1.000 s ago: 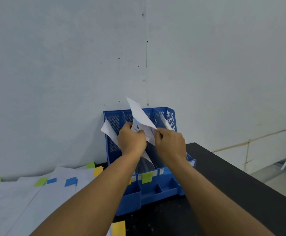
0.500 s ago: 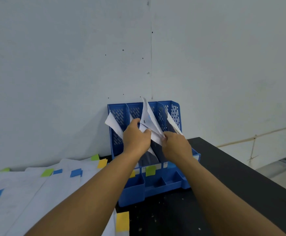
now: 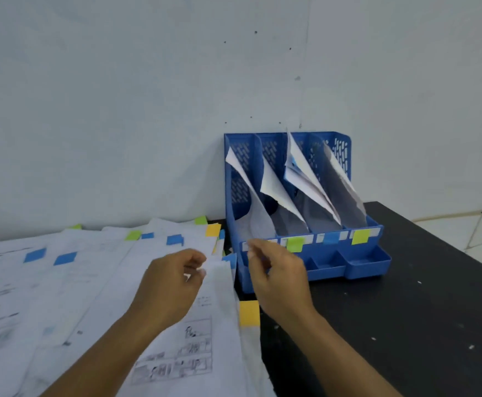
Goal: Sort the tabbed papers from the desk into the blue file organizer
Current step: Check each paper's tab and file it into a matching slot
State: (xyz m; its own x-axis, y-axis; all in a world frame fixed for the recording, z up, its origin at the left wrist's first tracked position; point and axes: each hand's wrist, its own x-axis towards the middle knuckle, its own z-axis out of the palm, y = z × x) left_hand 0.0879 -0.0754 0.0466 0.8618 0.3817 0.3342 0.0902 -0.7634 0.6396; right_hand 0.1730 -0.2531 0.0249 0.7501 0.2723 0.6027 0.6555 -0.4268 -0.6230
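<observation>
Pale wall behind, black desk below w/ the blue file organizer standing against the wall, at the desk's back edge. It has four upright slots w/ perforated walls, a label strip across the front w/ green, blue and green tabs showing, and small trays at its foot. Each slot holds white sheets leaning back; the third slot's bunch sticks up highest, just above the organizer's top edge. Tabbed papers lie spread over the desk's left part, just beside the organizer, overlapping, printed w/ dark drawings, carrying blue, green and yellow tabs. One yellow tab pokes out over the black surface near the organizer's front corner.

Left hand sits over the top sheet, fingers curled, thumb and fingertips pinching its upper edge. Right hand hangs in front of the organizer's left end, fingers loosely bent; can't tell if it holds anything or touches the sheet.
</observation>
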